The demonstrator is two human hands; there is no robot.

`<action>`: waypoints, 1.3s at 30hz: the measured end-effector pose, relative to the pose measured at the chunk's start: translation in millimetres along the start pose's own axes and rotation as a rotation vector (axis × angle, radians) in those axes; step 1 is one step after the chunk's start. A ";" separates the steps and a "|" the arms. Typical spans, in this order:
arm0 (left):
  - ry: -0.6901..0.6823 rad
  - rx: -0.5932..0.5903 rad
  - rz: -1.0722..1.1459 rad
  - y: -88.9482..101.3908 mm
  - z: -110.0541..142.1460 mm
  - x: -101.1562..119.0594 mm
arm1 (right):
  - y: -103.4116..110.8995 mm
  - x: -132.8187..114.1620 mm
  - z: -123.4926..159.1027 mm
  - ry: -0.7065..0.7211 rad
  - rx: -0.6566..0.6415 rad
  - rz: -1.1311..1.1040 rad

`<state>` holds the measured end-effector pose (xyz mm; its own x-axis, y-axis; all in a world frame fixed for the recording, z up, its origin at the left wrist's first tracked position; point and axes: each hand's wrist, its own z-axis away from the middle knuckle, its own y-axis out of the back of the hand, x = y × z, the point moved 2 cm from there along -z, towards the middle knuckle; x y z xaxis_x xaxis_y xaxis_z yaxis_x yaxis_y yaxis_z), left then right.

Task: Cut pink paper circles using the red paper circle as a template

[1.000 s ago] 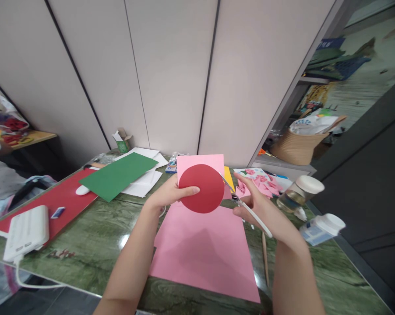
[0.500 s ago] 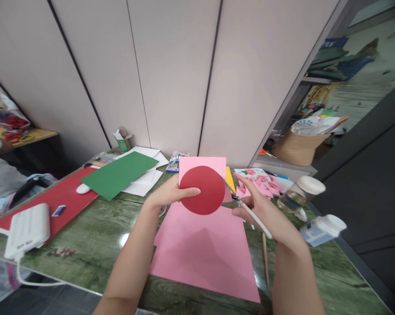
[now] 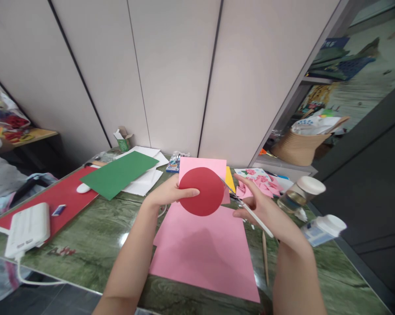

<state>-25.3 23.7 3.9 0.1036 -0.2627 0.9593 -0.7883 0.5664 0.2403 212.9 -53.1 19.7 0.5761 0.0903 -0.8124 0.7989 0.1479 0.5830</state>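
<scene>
Pinching a red circle (image 3: 206,199) against pink paper (image 3: 202,162) above a pink sheet (image 3: 204,256), the left grip (image 3: 163,191) is handling something probably light and easily creased, best held near its edge; the right grip (image 3: 259,204) is holding scissors (image 3: 257,220).

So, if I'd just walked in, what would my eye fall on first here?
Probably the round red paper disc, held up near the centre by the left hand in front of a pink paper sheet. Next, the white-handled metal scissors in the right hand, their blades by the disc's upper right edge. Then perhaps the rectangular green paper sheet, lying over white papers on the left.
</scene>
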 end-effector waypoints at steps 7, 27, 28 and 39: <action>-0.007 -0.018 0.023 1.8 0.9 -2.3 | 2.6 -9.0 0.8 -0.004 0.000 0.060; -0.023 -0.082 0.026 1.7 1.7 -1.0 | -3.7 -17.6 0.2 -0.020 -0.059 0.015; -0.020 -0.082 0.025 1.9 1.8 -1.1 | -3.5 -17.9 0.3 -0.025 -0.062 0.017; 0.010 -0.106 0.012 3.1 2.9 -0.3 | -4.9 -1.5 -2.9 -0.006 -0.047 0.018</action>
<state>-29.5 23.3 3.9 0.1014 -0.2481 0.9634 -0.7212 0.6487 0.2429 207.6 -51.0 18.0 0.5916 0.0880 -0.8014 0.7793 0.1924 0.5964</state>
